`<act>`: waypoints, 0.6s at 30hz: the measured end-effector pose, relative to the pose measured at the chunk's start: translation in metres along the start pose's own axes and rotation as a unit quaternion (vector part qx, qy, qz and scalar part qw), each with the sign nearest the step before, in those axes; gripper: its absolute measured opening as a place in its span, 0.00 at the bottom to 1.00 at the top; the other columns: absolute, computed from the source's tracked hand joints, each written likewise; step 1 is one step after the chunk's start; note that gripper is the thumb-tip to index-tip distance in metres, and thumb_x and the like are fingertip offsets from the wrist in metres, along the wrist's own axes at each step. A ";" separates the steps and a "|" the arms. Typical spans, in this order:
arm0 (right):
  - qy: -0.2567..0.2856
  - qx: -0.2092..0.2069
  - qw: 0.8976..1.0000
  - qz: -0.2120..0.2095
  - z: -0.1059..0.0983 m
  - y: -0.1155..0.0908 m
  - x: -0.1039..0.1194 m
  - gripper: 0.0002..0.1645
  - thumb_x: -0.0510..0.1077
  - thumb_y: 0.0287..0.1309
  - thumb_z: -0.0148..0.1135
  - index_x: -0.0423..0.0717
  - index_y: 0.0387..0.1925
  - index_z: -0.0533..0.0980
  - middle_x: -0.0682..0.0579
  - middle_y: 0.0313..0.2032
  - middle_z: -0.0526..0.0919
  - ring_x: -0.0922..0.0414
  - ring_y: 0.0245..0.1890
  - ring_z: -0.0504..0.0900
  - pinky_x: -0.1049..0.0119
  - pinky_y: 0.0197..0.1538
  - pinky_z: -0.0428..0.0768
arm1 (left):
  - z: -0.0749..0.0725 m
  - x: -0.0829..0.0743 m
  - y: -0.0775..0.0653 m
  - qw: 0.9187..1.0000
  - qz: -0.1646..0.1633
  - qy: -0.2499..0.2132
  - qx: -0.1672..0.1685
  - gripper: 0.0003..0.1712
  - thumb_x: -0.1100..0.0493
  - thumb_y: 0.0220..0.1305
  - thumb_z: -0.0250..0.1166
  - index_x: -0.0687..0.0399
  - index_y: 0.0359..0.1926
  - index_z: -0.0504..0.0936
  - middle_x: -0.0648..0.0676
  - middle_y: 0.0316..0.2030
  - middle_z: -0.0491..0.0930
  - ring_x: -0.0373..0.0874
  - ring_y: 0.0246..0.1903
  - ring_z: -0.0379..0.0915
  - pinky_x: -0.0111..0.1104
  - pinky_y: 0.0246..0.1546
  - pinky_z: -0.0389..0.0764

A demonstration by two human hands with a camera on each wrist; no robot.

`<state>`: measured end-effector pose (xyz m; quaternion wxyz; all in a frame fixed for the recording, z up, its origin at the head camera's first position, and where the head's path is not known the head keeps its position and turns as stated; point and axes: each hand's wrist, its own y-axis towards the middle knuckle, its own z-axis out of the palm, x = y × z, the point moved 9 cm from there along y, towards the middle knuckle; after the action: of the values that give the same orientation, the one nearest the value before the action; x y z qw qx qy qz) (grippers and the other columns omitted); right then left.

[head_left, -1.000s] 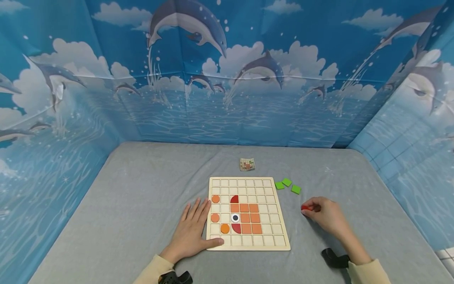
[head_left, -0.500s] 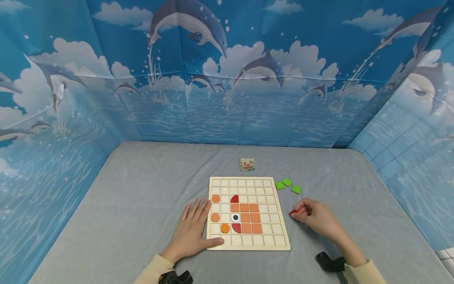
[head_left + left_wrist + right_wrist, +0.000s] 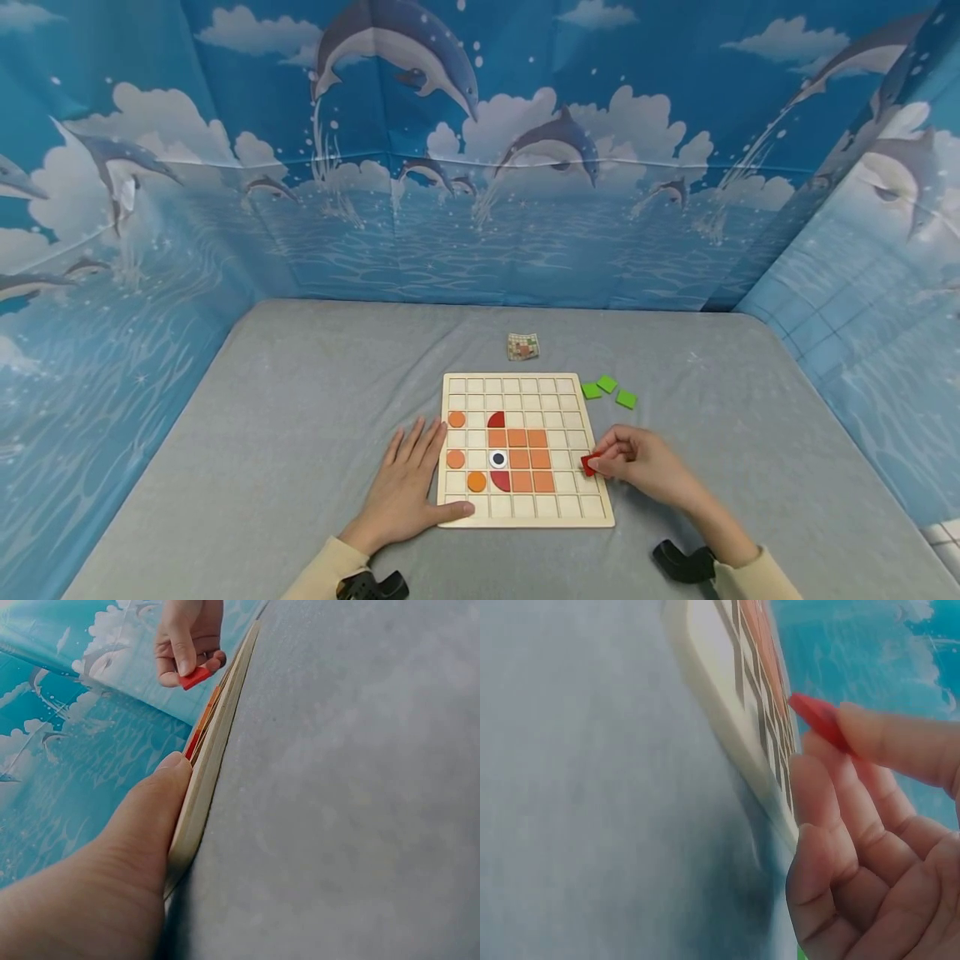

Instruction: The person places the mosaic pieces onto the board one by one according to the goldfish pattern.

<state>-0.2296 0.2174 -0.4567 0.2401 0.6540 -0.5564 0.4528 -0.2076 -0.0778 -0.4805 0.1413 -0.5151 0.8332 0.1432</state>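
Observation:
A wooden grid board (image 3: 525, 512) lies on the grey cloth. In its cells sit orange squares (image 3: 518, 459), several orange discs (image 3: 476, 482), an eye disc (image 3: 498, 459) and two dark red quarter-circles (image 3: 496, 421). My left hand (image 3: 402, 483) lies with spread, straight fingers along the board's left edge, its thumb over the near left corner. Between thumb and fingertips, my right hand (image 3: 647, 467) pinches a red tile (image 3: 588, 464) above the board's right border. In the right wrist view the red tile (image 3: 821, 722) stands tilted, its lower part hidden by the thumb.
Several green square tiles (image 3: 617, 392) lie on the cloth off the board's upper right corner. A small printed picture card (image 3: 522, 347) lies beyond the far edge. A dolphin-print curtain (image 3: 480, 250) rises behind the table (image 3: 337, 358).
My right hand has carried the red tile leftward, from the cloth to over the board's right edge. The left hand has stayed in place.

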 end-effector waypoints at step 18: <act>-0.003 0.048 0.998 -0.042 0.031 -0.001 0.016 0.11 0.41 0.52 0.70 0.40 0.29 0.75 0.50 0.23 0.78 0.60 0.21 0.75 0.71 0.24 0.73 | 0.001 0.001 0.001 1.000 -0.002 0.009 0.005 0.66 0.17 0.47 0.50 0.55 0.75 0.45 0.53 0.73 0.44 0.49 0.72 0.31 0.45 0.68 0.32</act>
<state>-0.2191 0.1838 -0.4581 0.2255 0.6892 -0.5064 0.4666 -0.2083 -0.0779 -0.4816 0.1364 -0.5175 0.8340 0.1342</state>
